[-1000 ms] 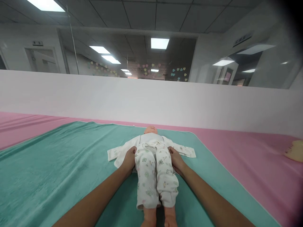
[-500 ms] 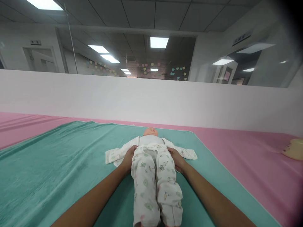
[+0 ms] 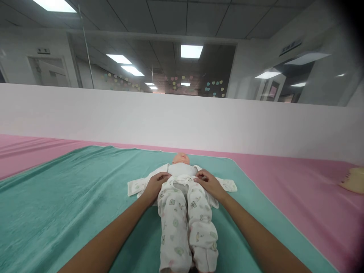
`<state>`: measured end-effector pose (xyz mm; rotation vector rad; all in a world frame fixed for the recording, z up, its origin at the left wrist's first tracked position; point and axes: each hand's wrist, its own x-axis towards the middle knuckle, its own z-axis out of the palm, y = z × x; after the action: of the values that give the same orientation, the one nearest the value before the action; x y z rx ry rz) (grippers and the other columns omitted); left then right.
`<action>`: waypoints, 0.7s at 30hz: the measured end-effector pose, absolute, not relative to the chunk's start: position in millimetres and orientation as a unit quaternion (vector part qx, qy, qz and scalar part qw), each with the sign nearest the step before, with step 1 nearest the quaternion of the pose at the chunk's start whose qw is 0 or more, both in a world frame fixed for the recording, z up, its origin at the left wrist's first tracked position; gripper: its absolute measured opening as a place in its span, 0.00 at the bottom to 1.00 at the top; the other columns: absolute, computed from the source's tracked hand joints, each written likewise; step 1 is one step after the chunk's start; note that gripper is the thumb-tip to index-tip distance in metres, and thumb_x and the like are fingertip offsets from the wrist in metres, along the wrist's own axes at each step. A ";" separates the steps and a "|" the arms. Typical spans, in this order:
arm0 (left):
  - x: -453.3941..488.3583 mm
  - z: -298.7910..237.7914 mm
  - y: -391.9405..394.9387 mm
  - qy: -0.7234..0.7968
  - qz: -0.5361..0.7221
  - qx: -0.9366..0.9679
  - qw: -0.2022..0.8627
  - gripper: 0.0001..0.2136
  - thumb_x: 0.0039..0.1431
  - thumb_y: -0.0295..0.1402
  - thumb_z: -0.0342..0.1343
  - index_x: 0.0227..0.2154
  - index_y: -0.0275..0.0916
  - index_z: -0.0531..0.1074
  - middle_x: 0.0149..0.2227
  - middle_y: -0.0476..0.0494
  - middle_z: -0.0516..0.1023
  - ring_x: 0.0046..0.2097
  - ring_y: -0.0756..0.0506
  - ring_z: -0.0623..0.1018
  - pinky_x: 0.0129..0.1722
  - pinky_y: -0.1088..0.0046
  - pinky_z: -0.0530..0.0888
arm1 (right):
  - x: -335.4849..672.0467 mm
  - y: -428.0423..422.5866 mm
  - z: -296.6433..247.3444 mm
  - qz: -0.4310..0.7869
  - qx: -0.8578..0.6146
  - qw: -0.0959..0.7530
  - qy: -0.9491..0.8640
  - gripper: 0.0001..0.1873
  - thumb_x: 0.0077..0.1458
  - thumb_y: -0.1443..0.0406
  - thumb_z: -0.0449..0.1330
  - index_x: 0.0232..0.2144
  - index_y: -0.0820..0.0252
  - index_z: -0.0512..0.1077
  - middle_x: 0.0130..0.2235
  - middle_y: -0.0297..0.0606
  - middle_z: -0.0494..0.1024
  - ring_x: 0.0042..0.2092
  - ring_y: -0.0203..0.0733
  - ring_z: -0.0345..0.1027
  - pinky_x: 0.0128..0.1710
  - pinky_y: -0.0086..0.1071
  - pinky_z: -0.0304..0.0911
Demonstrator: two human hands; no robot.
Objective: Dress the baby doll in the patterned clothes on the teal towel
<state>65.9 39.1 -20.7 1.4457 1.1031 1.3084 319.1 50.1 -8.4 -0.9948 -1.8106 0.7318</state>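
Note:
A baby doll point(image 3: 181, 158) lies on its back on a teal cloth point(image 3: 85, 197), head away from me. White printed baby trousers point(image 3: 174, 220) cover its legs, with an opening at the crotch. Its white top point(image 3: 183, 169) has printed sleeves spread out to both sides. At the left of the waistband my left hand point(image 3: 157, 185) is closed on the trousers, fingertips at the edge. On the opposite side my right hand point(image 3: 209, 183) has its fingers curled over the waistband, closed on it too. The exact grip of the fingertips is small and partly hidden.
Pink cloth point(image 3: 307, 189) lies beneath the teal one and shows at both sides. A low white wall point(image 3: 170, 121) runs behind, with glass above it. A pale yellow object point(image 3: 353, 180) sits at the far right edge.
Both hands have come up from the sides of the trousers to the top of the waistband, closer to the middle. The doll has hardly moved.

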 end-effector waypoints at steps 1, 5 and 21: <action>65.4 -18.6 38.1 0.439 0.510 0.594 0.440 0.13 0.49 0.43 0.55 0.31 0.38 0.73 0.35 0.44 0.75 0.36 0.45 0.72 0.34 0.72 0.67 | 317.6 47.4 -3.6 0.275 -0.399 0.440 -0.756 0.10 0.50 0.56 0.59 0.32 0.54 0.71 0.35 0.34 0.69 0.36 0.40 0.61 0.37 0.33 0.56; 64.4 -13.8 36.5 0.445 0.447 0.661 0.405 0.12 0.49 0.43 0.56 0.29 0.39 0.71 0.27 0.49 0.69 0.30 0.48 0.68 0.30 0.75 0.64 | 309.1 41.5 7.4 0.185 -0.353 0.405 -0.823 0.07 0.51 0.58 0.60 0.32 0.52 0.73 0.38 0.36 0.71 0.42 0.44 0.62 0.43 0.37 0.55; 81.2 -3.5 28.1 0.446 0.421 0.735 0.290 0.17 0.54 0.44 0.51 0.43 0.44 0.74 0.38 0.46 0.77 0.40 0.43 0.72 0.39 0.72 0.65 | 288.9 63.6 -6.2 0.445 -0.370 0.521 -0.627 0.17 0.49 0.51 0.57 0.23 0.58 0.63 0.23 0.29 0.60 0.26 0.34 0.50 0.26 0.28 0.48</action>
<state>81.2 28.1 -3.5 1.9601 1.1901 1.1232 288.9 63.6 -6.2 -0.8876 -1.5021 1.0665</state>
